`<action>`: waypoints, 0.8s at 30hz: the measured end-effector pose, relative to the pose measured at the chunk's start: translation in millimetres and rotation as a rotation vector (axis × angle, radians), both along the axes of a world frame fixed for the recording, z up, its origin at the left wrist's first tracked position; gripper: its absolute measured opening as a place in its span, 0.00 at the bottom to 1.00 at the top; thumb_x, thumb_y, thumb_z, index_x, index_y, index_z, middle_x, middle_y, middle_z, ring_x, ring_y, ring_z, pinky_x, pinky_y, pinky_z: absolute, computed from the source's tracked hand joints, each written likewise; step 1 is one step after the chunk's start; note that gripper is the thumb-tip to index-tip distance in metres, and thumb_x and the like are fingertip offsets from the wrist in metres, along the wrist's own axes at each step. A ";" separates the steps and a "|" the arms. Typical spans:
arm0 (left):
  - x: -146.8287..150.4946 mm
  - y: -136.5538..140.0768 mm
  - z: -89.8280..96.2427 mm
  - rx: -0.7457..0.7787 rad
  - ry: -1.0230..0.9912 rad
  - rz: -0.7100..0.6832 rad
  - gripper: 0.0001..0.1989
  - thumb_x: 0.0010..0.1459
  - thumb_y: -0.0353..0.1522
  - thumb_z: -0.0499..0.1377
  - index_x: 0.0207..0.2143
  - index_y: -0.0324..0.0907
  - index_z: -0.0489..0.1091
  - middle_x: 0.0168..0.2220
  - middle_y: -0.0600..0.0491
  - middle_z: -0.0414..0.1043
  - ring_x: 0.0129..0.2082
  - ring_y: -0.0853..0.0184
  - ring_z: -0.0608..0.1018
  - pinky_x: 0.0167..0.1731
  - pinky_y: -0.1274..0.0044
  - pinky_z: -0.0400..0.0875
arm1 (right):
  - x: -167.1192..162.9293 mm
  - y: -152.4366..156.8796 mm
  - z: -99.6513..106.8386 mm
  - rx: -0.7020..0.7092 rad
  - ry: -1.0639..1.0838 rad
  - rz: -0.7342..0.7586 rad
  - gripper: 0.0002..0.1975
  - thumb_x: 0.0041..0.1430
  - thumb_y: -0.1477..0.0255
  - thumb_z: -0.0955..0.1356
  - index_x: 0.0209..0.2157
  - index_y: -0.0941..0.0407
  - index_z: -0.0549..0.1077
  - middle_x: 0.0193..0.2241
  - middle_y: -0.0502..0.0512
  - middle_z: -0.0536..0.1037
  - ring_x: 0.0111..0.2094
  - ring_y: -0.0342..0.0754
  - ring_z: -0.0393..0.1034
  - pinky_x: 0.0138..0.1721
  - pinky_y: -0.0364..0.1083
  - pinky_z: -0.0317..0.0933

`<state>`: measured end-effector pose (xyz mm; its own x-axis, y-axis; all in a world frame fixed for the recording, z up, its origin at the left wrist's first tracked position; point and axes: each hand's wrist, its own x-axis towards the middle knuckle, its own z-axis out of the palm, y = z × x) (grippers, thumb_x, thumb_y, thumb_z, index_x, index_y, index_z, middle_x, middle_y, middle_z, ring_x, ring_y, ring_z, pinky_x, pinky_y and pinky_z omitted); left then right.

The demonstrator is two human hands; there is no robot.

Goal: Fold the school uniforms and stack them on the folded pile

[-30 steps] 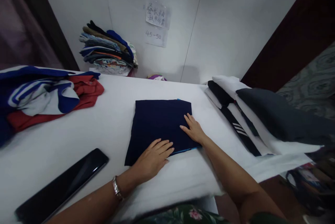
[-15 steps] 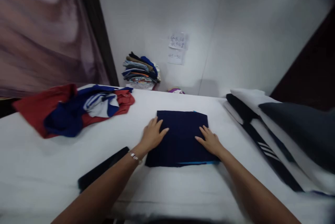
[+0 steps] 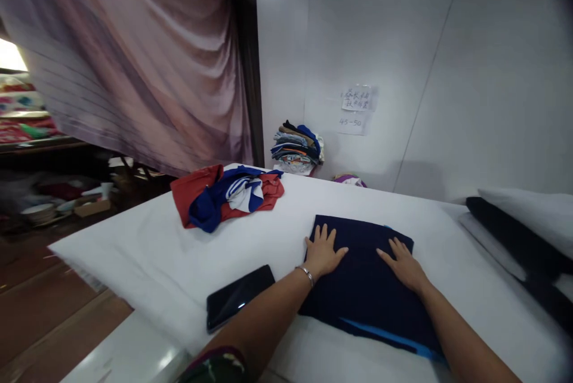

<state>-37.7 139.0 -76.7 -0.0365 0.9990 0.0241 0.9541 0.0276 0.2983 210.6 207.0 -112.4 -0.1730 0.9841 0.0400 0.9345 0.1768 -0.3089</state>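
Note:
A folded dark navy garment point(image 3: 362, 281) with a bright blue strip along its near edge lies flat on the white-covered table point(image 3: 250, 243). My left hand point(image 3: 323, 253) rests palm down on its left side, fingers spread, a bracelet on the wrist. On the garment's right side lies my right hand point(image 3: 405, 265), also flat with fingers apart. Neither hand grips the cloth. To the left of my left forearm is a black smartphone point(image 3: 239, 296), partly covered by the arm.
Crumpled red, blue and white clothes point(image 3: 228, 197) lie at the table's far left. A stack of folded clothes point(image 3: 298, 147) stands beyond the far edge by the wall. Dark and white folded garments point(image 3: 514, 240) sit at right. A pink curtain point(image 3: 179, 67) hangs at left.
My view has swung to the left, so the table's left edge and the floor now show. Both hands stay flat on the navy garment, the left a little farther in from its edge.

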 end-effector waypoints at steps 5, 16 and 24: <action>-2.5 -0.6 -4.5 -0.019 -0.031 -0.003 0.42 0.57 0.57 0.38 0.67 0.45 0.49 0.70 0.45 0.39 0.69 0.51 0.43 0.59 0.47 0.47 | 13.9 15.8 -36.7 0.054 0.088 0.045 0.34 0.59 0.51 0.57 0.62 0.52 0.61 0.65 0.57 0.57 0.67 0.59 0.44 0.61 0.60 0.52; -1.3 65.5 27.1 -0.071 0.021 0.015 0.41 0.56 0.58 0.38 0.64 0.46 0.55 0.69 0.47 0.43 0.68 0.52 0.45 0.62 0.52 0.38 | 3.9 3.0 -10.0 -0.047 0.140 -0.021 0.39 0.60 0.50 0.57 0.65 0.61 0.54 0.68 0.61 0.48 0.68 0.58 0.38 0.64 0.57 0.46; -10.5 82.4 -4.4 -0.125 -0.028 0.038 0.41 0.56 0.58 0.39 0.64 0.44 0.56 0.68 0.43 0.48 0.66 0.46 0.50 0.58 0.47 0.47 | -2.3 -7.3 17.1 -0.130 0.184 -0.032 0.41 0.61 0.48 0.58 0.66 0.61 0.50 0.68 0.60 0.43 0.69 0.56 0.33 0.66 0.55 0.38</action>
